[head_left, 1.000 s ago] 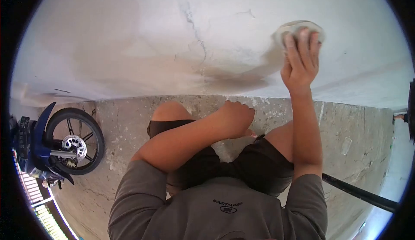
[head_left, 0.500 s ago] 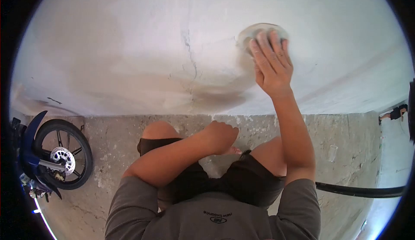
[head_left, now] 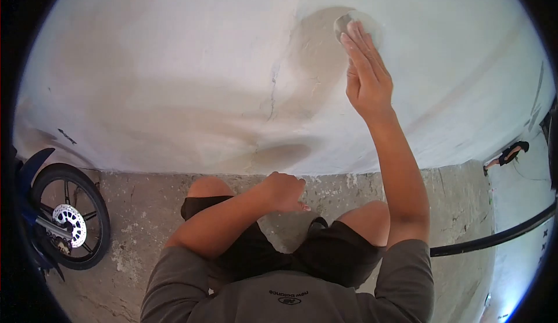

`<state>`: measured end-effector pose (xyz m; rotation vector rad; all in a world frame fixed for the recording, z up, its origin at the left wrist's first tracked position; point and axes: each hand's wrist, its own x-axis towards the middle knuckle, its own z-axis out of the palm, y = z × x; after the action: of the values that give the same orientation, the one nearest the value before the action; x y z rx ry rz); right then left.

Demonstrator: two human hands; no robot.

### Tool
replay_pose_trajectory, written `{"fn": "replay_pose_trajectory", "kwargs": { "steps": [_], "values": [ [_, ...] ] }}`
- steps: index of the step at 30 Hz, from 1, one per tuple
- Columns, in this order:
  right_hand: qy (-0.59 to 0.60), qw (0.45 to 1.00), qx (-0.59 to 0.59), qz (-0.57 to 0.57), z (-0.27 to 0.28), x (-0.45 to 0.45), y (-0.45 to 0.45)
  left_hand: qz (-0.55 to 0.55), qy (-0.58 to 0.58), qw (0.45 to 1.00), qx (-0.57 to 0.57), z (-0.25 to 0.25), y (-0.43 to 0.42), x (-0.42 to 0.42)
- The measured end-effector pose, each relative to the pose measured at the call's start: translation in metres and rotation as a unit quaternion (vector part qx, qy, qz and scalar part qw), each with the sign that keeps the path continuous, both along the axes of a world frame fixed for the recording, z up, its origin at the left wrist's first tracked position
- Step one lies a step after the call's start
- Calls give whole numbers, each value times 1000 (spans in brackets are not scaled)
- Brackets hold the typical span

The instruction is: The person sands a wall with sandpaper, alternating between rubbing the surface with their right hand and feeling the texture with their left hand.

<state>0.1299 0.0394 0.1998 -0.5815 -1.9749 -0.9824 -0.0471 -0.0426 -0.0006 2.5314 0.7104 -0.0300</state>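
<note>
My right hand (head_left: pixel 367 70) is raised against the pale wall (head_left: pixel 192 50), fingers together over a round, thin pad (head_left: pixel 343 26) that looks like a sanding disc. The pad lies on the wall; its grey left edge shows beside my fingertips, and its right side is blurred. A thin vertical crack (head_left: pixel 273 87) runs down the plaster left of that hand. My left hand (head_left: pixel 283 192) hangs between my knees with its fingers curled in, touching no tool that I can see; its palm is hidden.
A motorcycle's front wheel (head_left: pixel 71 215) stands at the left on the rough concrete floor (head_left: pixel 136 230). A black hose or bar (head_left: pixel 494 238) reaches in from the right, behind my right arm. Further right, another person (head_left: pixel 510 153) is near the side wall.
My right hand and the pad have moved up the wall, and the hand has turned more edge-on. The whole view has shifted a little. My left hand remains curled between my knees.
</note>
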Motion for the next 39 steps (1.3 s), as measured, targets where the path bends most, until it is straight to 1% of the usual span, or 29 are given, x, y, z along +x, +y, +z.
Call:
{"fn": "replay_pose_trajectory", "kwargs": {
  "steps": [1,3,6,10,12,14,16,17,18,20,21,22,24,25,27,28,30,31,32,33,34,36,37,38,39],
  "values": [
    [-1,1000,4,0,1,-1,4,2,-3,1000,-6,-1,0,-3],
    [-56,997,-30,-51,-1,-2,13,2,-9,1000,1,-1,-3,-9],
    [-85,994,0,-75,-3,-2,26,-3,-2,1000,1,-1,-6,-13],
    [-73,993,42,-87,23,-5,39,-1,9,1000,-16,2,-10,-16],
    [-53,994,83,-38,38,-8,48,8,5,1000,-10,1,-8,-12],
    [-42,995,84,-46,54,-13,45,8,8,1000,-7,-1,-6,-7],
    [-3,997,34,-63,67,-11,48,10,14,1000,-11,-3,-1,1],
    [22,997,72,-17,69,-9,59,8,20,1000,-14,-3,2,6],
    [28,997,68,-20,60,-8,61,5,12,1000,-12,-3,4,12],
    [-17,992,105,-61,35,-11,59,0,11,1000,-14,-4,6,23],
    [-65,990,108,-64,16,-13,60,0,16,1000,-15,-2,7,28],
    [-122,988,59,-76,-4,-15,51,0,19,1000,-16,0,10,30],
    [-139,989,31,-33,-32,-12,38,-3,28,1000,-8,2,11,30],
    [-136,990,28,-32,-33,-4,42,-5,34,999,1,3,13,29],
    [-2,993,44,-108,-34,22,44,-4,29,1000,-6,3,15,27],
    [79,988,77,-107,-35,31,47,-6,21,1000,-9,4,15,24],
    [187,972,113,-91,-53,46,52,-9,40,999,-12,8,16,23],
    [189,970,110,-103,-72,53,48,-8,49,999,-6,10,18,24],
    [87,989,49,-108,-99,57,40,-22,52,998,-10,9,19,25],
    [-15,994,-16,-110,-115,64,34,-20,52,998,2,7,18,26],
    [-15,992,-20,-123,-118,79,32,-16,50,999,13,6,19,27],
    [76,985,-11,-157,-121,117,31,-26,55,998,4,13,20,33],
    [131,975,14,-178,-120,133,31,-26,59,998,-2,15,18,35],
    [128,974,7,-186,-126,140,33,-33,58,998,-10,15,17,37],
    [213,963,35,-162,-132,144,36,-36,45,998,-14,15,18,40]
  ]
}}
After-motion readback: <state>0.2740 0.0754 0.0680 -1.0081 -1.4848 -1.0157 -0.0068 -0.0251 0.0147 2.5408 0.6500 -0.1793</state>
